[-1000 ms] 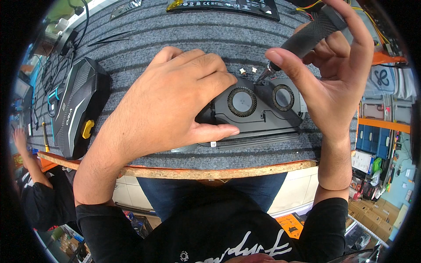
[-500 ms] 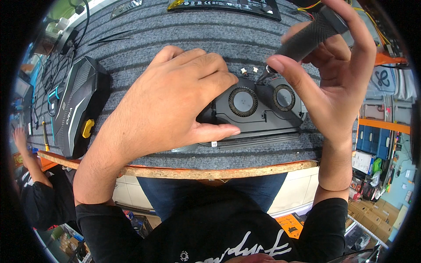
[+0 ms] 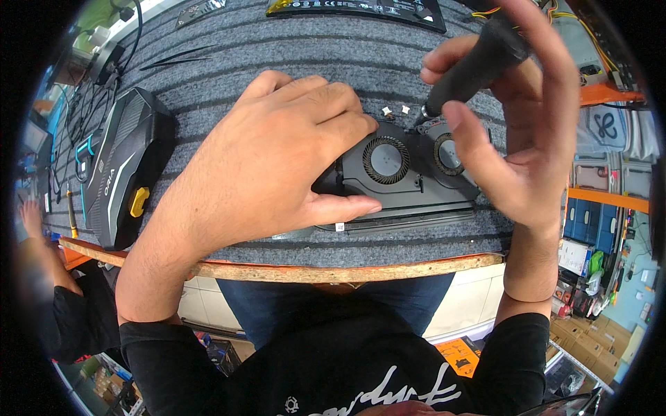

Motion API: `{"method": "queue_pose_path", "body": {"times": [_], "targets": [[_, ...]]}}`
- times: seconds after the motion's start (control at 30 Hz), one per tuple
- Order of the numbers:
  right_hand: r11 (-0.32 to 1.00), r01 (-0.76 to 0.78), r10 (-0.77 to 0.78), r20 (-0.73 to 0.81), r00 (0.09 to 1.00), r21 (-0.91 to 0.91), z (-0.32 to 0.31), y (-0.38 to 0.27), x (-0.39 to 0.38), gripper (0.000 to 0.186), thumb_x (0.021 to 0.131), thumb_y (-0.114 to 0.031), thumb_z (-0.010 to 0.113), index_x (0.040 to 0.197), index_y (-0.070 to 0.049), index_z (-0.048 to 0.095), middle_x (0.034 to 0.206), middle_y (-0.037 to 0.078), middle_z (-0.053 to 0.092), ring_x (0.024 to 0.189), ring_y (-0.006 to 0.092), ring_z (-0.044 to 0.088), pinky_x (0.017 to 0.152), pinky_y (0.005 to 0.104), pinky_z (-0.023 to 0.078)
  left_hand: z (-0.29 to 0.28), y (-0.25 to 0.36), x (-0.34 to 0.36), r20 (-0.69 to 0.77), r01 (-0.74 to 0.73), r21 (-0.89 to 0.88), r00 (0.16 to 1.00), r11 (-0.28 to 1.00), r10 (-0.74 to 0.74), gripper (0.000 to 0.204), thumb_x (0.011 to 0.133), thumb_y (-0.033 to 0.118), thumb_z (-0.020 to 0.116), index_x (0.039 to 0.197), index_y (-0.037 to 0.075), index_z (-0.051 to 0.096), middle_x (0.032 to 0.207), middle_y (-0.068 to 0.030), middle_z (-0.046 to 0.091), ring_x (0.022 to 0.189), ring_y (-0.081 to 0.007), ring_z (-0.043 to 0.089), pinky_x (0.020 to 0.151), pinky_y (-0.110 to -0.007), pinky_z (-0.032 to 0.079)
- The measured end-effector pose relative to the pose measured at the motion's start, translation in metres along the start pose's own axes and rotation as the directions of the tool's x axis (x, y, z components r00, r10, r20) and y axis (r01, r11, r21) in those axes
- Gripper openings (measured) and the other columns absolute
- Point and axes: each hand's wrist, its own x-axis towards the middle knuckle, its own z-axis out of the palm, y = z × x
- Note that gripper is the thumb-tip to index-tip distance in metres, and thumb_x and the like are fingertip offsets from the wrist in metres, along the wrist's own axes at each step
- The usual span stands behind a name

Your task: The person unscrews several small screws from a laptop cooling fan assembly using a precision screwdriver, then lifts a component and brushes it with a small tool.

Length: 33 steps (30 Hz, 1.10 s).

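My left hand (image 3: 270, 159) lies over the left part of a dark grey cooling unit (image 3: 423, 201) with two round fans, its fingers curled onto the top edge and its thumb along the lower part. My right hand (image 3: 527, 152) is around the thick black handle of a screwdriver (image 3: 472, 73), index finger arched over the top and thumb lifted off the handle. The screwdriver slants down to the unit's upper edge between the fans; its tip is hidden or too small to make out. Two small pale pieces (image 3: 395, 111) lie just above the unit.
A black case (image 3: 128, 166) with a yellow latch lies left on the ribbed grey mat (image 3: 194, 62). A flat black battery (image 3: 354, 14) is at the back, wires (image 3: 590, 28) at back right, shelves (image 3: 590, 222) at right. A co-worker's arm (image 3: 59, 270) is at far left.
My right thumb has come off the screwdriver handle and dropped, and my fingers and the handle have shifted slightly left and turned. My left hand stays in place.
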Motion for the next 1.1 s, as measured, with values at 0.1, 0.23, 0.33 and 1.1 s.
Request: {"method": "queue_pose_path", "body": {"times": [0.1, 0.23, 0.33, 1.1], "targets": [[0.995, -0.006, 0.007, 0.014, 1.000, -0.103, 0.004, 0.006, -0.008, 0.087, 0.086, 0.007, 0.080, 0.156, 0.007, 0.027, 0.151, 0.027, 0.041, 0.104, 0.0232, 0.070, 0.086, 0.0333, 0.063, 0.000, 0.001, 0.001, -0.003, -0.007, -0.005, 1.000, 1.000, 0.007, 0.064, 0.075, 0.050, 0.088, 0.120, 0.007, 0.073, 0.117, -0.0070, 0.070, 0.114, -0.0254, 0.066, 0.100, -0.039, 0.044], [0.978, -0.016, 0.032, -0.074, 0.997, 0.206, 0.001, 0.006, 0.005, 0.083, 0.088, 0.007, 0.078, 0.155, 0.006, 0.029, 0.127, 0.023, 0.060, 0.101, 0.0227, 0.072, 0.082, 0.0311, 0.062, 0.003, -0.001, -0.001, -0.018, -0.002, 0.006, 1.000, 1.000, 0.002, 0.066, 0.074, 0.050, 0.088, 0.121, 0.006, 0.073, 0.118, -0.0074, 0.070, 0.113, -0.0255, 0.065, 0.100, -0.040, 0.044], [0.940, -0.204, 0.233, -0.080, 0.969, 0.274, -0.005, -0.020, 0.017, 0.082, 0.089, 0.008, 0.076, 0.156, 0.006, 0.028, 0.099, 0.016, 0.071, 0.096, 0.0216, 0.073, 0.082, 0.0295, 0.061, 0.002, 0.001, 0.001, -0.027, -0.013, -0.007, 1.000, 1.000, 0.012, 0.063, 0.075, 0.049, 0.088, 0.119, 0.007, 0.073, 0.118, -0.0069, 0.070, 0.113, -0.0254, 0.065, 0.099, -0.041, 0.044], [0.991, -0.119, 0.107, -0.181, 0.978, -0.060, -0.031, -0.001, -0.005, 0.065, 0.103, -0.002, 0.066, 0.158, 0.000, 0.034, 0.119, 0.021, 0.071, 0.111, 0.0269, 0.073, 0.101, 0.0373, 0.059, 0.000, -0.014, 0.058, -0.147, -0.151, -0.036, 0.979, 0.988, 0.144, 0.012, 0.093, 0.018, 0.070, 0.097, 0.006, 0.070, 0.098, -0.0102, 0.066, 0.095, -0.0306, 0.068, 0.083, -0.042, 0.051]]}}
